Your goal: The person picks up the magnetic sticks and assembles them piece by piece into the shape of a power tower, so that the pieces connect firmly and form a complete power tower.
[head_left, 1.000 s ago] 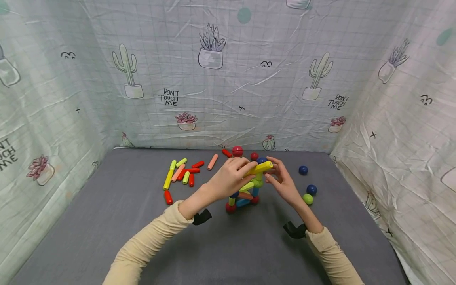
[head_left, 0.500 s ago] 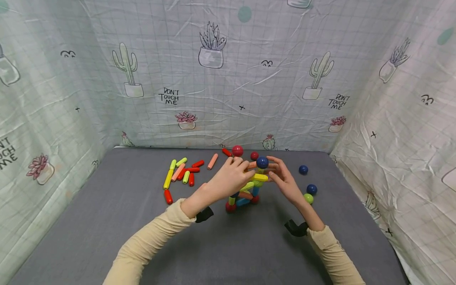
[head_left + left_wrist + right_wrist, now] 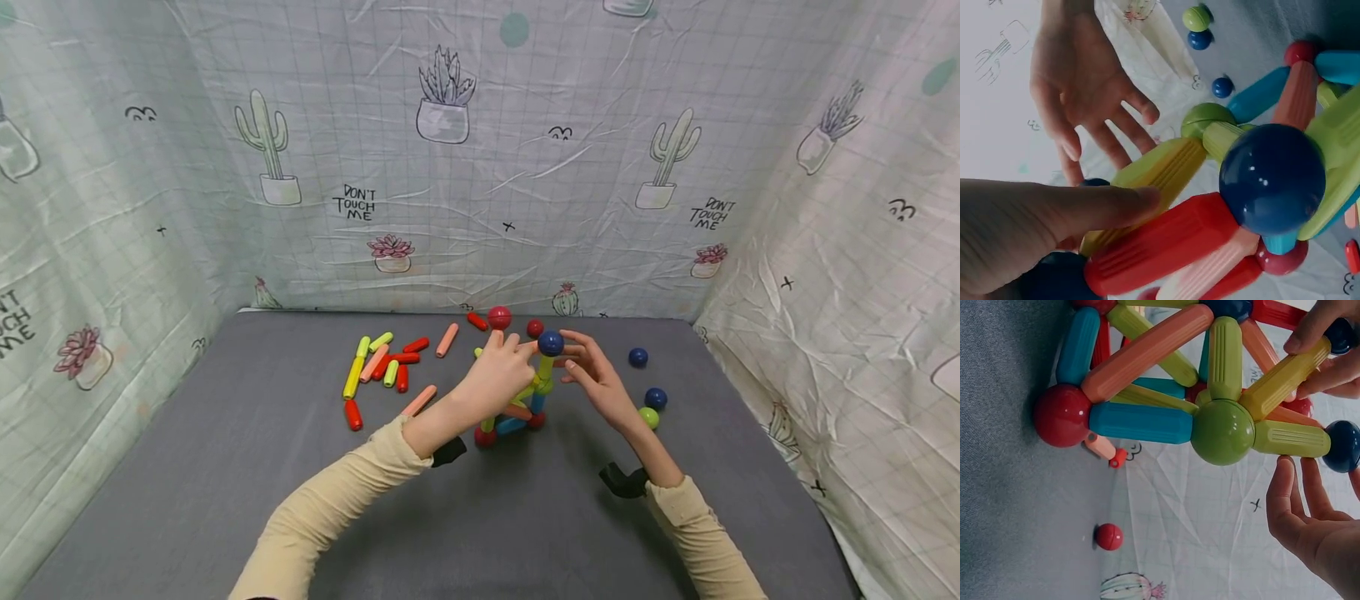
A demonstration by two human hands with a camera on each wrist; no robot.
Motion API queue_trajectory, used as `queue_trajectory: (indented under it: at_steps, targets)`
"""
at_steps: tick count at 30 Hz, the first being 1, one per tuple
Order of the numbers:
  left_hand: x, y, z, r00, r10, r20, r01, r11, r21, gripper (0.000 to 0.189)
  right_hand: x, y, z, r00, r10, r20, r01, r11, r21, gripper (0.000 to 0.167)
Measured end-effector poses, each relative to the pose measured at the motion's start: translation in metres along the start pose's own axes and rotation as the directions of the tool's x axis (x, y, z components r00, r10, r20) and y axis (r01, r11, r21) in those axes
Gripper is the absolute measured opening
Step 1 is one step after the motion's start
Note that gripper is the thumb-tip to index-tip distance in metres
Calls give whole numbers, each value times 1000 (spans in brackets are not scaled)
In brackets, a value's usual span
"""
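Note:
A framework of coloured sticks and balls stands on the table, its red corner ball at the bottom. My left hand pinches a yellow stick, the thumb pressing along its side. One end of that stick meets a light green ball; the other is beside a dark blue ball, partly behind my fingers. My right hand has its fingers loosely extended, fingertips at a short green stick topped by a blue ball. A red stick runs alongside the yellow one.
Several loose red, yellow, green and salmon sticks lie at the left, including a red stick. Two blue balls and a green ball are at the right. A loose red ball lies behind the framework. Printed cloth encloses the back and sides.
My left hand has turned and brought the yellow stick down from in front of the blue ball to the green ball. A salmon stick shows beside my shifted left forearm. My right hand barely moved.

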State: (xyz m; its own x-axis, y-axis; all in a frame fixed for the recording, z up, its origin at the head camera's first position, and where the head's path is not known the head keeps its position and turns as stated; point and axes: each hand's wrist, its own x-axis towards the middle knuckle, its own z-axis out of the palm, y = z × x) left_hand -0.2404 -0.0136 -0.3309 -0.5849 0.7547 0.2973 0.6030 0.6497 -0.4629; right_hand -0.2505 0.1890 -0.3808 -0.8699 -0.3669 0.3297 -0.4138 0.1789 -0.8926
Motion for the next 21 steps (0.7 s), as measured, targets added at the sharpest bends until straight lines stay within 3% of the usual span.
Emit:
queue_trajectory:
  at_steps: [2, 4, 6, 7, 8, 10, 12, 13, 15, 17, 19, 21]
  targets:
    - [-3, -1, 0, 999, -14, -32, 13, 1000, -29, 23, 0, 1, 1, 1000, -4, 6, 4, 1000, -2, 45]
    - [-9, -4, 1, 992, -56, -112, 45, 994, -96, 38, 0, 2, 2, 1000, -2, 13, 2, 1000, -6, 45]
    - [-17, -6, 3, 967, -139, -215, 94, 973, -210, 55, 0, 5, 2, 1000, 17, 21, -16, 1000, -13, 45]
    - [-21, -7, 4, 944, -196, -267, 115, 950, -289, 59, 0, 7, 2, 999, 30, 25, -29, 999, -21, 46]
    - [-25, -8, 6, 914, -260, -311, 133, 917, -375, 64, -1, 9, 2, 998, 47, 31, -46, 999, -26, 46]
    - [-33, -8, 11, 845, -397, -360, 154, 824, -546, 70, -1, 13, 2, 995, 90, 43, -89, 995, -35, 46]
    - [-42, -5, 19, 787, -519, -333, 182, 711, -679, 71, 0, 16, 3, 990, 127, 55, -125, 991, -45, 46]
    - [-47, -3, 24, 770, -566, -294, 202, 654, -729, 71, 0, 18, 3, 988, 141, 58, -138, 989, -51, 46]
    - [-55, 3, 35, 764, -618, -188, 255, 556, -791, 69, 1, 21, 4, 985, 160, 62, -156, 986, -65, 45]
    - [-62, 9, 45, 783, -616, -80, 310, 499, -809, 62, 2, 24, 6, 984, 162, 69, -156, 984, -87, 45]
    - [-67, 14, 55, 809, -588, -13, 333, 476, -814, 50, 2, 25, 7, 985, 159, 72, -151, 983, -106, 45]
    - [-70, 17, 61, 828, -561, 5, 329, 478, -815, 37, 2, 25, 9, 985, 156, 77, -147, 982, -116, 46]
